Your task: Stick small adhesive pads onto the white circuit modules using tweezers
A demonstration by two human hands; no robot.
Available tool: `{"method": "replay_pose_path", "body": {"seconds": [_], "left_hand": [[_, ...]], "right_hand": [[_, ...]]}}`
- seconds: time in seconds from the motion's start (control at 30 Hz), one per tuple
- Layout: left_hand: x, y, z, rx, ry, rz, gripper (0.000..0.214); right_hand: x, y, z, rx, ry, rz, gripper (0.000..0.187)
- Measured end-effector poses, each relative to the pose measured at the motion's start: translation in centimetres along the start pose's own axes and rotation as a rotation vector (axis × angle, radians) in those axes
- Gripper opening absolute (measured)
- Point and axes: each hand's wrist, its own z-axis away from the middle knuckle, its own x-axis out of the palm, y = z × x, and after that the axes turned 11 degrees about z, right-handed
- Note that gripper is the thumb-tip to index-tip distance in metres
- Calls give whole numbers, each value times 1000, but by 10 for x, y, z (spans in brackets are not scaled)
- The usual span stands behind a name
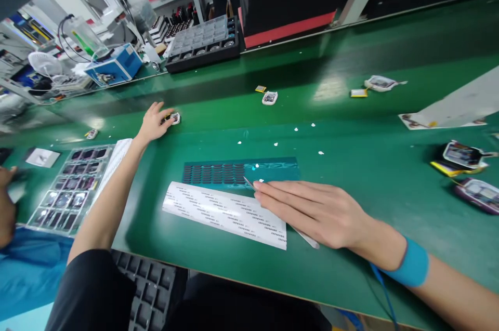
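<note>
Worktop (374, 164): green. Paper sheet (226, 214): wht., rptd. dk. lettering. Film (286, 172): teal, w/ dk. strips (213, 173) in rows. Wristband (415, 263): blue. L. sleeve (93, 287): blk. Bkgd. device (119, 65): blue, wht. edging. Fan (44, 63): wht.

Slim tweezers (250, 184) aslant, tip at teal sheet (284, 171)

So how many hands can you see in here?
3: the person's left hand, at a small white-cased device; their right hand, holding a thin pointed tool; and a co-worker's hand at the picture's left edge. Others may be hidden.
</note>
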Motion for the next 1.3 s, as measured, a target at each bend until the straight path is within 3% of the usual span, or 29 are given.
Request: {"method": "replay_pose_path", "body": {"seconds": [0.1, 0.2, 0.3, 0.33, 0.43, 0.5, 0.57, 0.7, 0.87, 1.07, 1.3], "left_hand": [[3, 9, -6, -31, -62, 9, 28], [10, 25, 11, -39, -63, 41, 24], [35, 56, 59, -31, -60, 165, 22], [45, 70, 80, -47, -86, 334, 23], [76, 113, 144, -175, -301, 644, 36], [90, 135, 177, -279, -423, 730, 33], [97, 145, 199, -301, -469, 778, 24], [102, 142, 216, -302, -503, 846, 14], [106, 134, 222, -361, -483, 869, 15], [107, 132, 228, -325, -426, 810, 13], [108, 132, 233, -312, -420, 781, 13]], "right_hand": [[1, 1, 0, 2, -12, 11, 26], [-1, 0, -3, 62, 37, -3, 23], [-2, -3, -5, 167, 83, -111, 20], [-2, -5, -4, 206, 93, -168, 20], [-1, -9, -4, 316, 95, -267, 25], [-1, -12, -5, 359, 57, -236, 29], [1, -14, -6, 384, -8, -169, 25], [6, -19, -8, 410, -66, -96, 18], [12, -26, -6, 448, -65, -230, 6], [9, -37, -4, 506, -77, -253, 25], [6, -45, -3, 470, -78, -235, 36]]}}
